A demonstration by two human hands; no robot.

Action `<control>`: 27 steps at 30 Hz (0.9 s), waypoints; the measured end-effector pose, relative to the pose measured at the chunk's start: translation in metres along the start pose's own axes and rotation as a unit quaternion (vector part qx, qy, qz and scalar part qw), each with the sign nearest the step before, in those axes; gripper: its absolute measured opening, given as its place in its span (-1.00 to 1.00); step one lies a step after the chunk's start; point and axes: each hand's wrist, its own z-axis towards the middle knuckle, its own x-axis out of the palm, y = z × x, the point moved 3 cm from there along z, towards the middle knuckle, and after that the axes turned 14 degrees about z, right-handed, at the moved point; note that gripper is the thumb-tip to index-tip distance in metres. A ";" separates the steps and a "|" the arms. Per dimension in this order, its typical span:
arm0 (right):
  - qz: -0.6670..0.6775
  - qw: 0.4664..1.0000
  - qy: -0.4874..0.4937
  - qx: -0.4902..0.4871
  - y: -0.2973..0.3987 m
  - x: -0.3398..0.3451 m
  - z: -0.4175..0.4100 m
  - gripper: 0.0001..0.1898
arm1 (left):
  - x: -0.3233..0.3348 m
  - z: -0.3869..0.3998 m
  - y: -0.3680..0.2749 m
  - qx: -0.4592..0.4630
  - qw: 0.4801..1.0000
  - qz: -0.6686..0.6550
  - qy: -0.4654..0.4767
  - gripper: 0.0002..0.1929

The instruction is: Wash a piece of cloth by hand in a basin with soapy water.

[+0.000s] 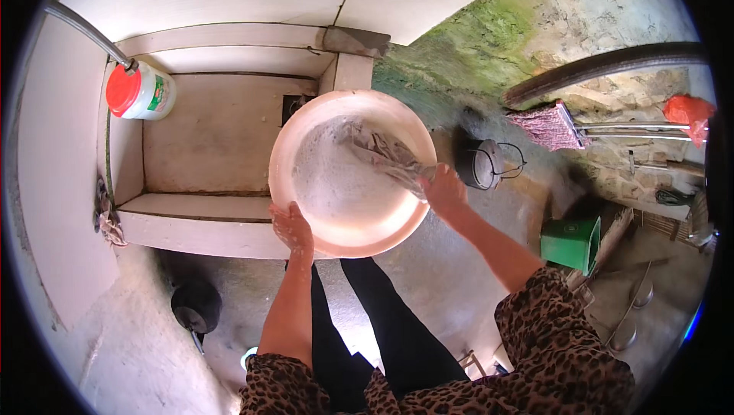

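A wide, light-coloured basin (348, 249) of sudsy water sits at the right end of a tiled sink trough. A wet, greyish-brown cloth (387, 154) runs from the suds to the basin's right rim. My right hand (446, 190) is closed around the cloth's near end at that rim. At the basin's lower left rim rests my left hand (292, 228), wet, its fingers along the outer edge and its thumb towards the rim; how firmly it grips is hard to see.
Left of the basin lies the tiled trough (200, 234), with a white tub with a red lid (156, 93) on its far left edge. A lidded pot (486, 164), mop (547, 126) and green bin (569, 245) stand right. A dark pan (196, 306) is lower left.
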 end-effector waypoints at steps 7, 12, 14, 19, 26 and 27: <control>0.100 0.993 0.000 0.060 -0.008 0.022 -0.039 -0.45 | -0.004 0.000 -0.003 0.039 0.999 0.004 -0.038 -0.66; 0.136 0.988 -0.065 -0.016 0.001 -0.001 0.021 -0.64 | -0.007 -0.010 -0.004 0.043 0.999 0.030 -0.003 -0.59; 0.115 0.980 -0.100 -0.129 0.019 -0.015 0.058 -0.76 | -0.007 -0.008 -0.001 0.034 0.999 0.021 0.015 -0.59; 0.032 0.962 -0.115 -0.245 0.126 -0.031 0.128 -0.81 | -0.013 -0.008 -0.007 0.036 0.997 0.063 0.025 -0.57; -0.059 0.871 -0.041 -0.486 0.290 0.025 0.083 -0.75 | -0.016 -0.006 -0.004 0.025 0.998 0.060 0.015 -0.59; -0.025 0.866 -0.046 -0.498 0.290 0.026 0.076 -0.82 | -0.014 -0.005 -0.004 0.025 0.998 0.061 0.016 -0.60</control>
